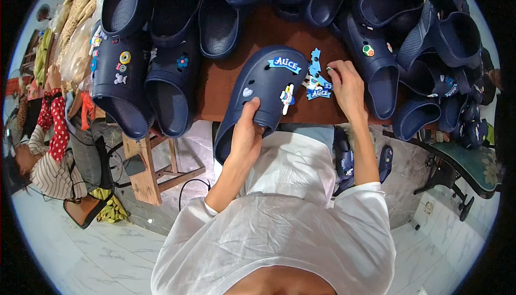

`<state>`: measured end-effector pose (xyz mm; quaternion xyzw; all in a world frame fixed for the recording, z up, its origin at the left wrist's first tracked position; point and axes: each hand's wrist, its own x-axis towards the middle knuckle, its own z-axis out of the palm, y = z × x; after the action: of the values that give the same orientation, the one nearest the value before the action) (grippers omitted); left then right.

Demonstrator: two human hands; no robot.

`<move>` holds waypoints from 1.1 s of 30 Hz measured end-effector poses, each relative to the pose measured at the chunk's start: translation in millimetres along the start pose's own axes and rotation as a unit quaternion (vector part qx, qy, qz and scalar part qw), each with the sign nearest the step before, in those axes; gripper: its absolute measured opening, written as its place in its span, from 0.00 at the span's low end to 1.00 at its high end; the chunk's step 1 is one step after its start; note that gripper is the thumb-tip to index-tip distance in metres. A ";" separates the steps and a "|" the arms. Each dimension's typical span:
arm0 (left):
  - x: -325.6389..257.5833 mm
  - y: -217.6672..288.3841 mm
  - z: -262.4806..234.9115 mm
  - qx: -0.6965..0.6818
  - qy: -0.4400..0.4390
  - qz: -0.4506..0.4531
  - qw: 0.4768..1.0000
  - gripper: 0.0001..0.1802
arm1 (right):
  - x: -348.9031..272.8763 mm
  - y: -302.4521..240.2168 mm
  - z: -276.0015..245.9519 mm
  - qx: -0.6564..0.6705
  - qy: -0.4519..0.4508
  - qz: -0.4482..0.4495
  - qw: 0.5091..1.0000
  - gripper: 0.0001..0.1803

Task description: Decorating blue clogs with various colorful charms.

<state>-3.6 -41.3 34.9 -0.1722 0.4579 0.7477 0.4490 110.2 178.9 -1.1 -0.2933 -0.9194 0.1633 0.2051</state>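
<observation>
A navy clog (260, 88) is tilted in front of me, its toe pointing away, gripped near the opening by my left hand (244, 136) with the thumb on top. On its upper sit a blue banner-shaped charm (285, 64) with white lettering, a pale heart charm (247, 92) and a white character charm (287, 99). Just right of the clog, a small heap of loose blue banner charms (319, 93) lies on the brown table. Beside that heap my right hand (346, 86) has its thumb and fingertips pinched on a tiny light piece, too small to name.
More navy clogs crowd the table's far side, including decorated ones at left (171, 80) and right (371, 61). A wooden stool (142, 174) with a phone on it stands at left. Farther left, another person in a striped top (56, 174) sits. Clogs (344, 155) also lie below the table.
</observation>
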 end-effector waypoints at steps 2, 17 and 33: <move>-2.1 -1.4 3.1 -0.009 -0.005 0.003 1.000 0.26 | 2.6 -7.6 -6.9 0.162 0.004 0.065 0.985 0.06; -8.2 -15.6 17.3 -0.028 -0.076 0.039 0.996 0.20 | 9.2 -71.9 -29.0 0.364 -0.115 0.008 0.924 0.06; -9.7 -27.9 16.3 0.017 -0.110 0.089 0.990 0.21 | 23.7 -99.9 -25.1 0.348 -0.161 -0.013 0.923 0.06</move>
<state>27.3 -27.7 35.1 -0.0396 0.4316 0.7916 0.4308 57.3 120.4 69.2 -0.1615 -0.8289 0.5156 0.1452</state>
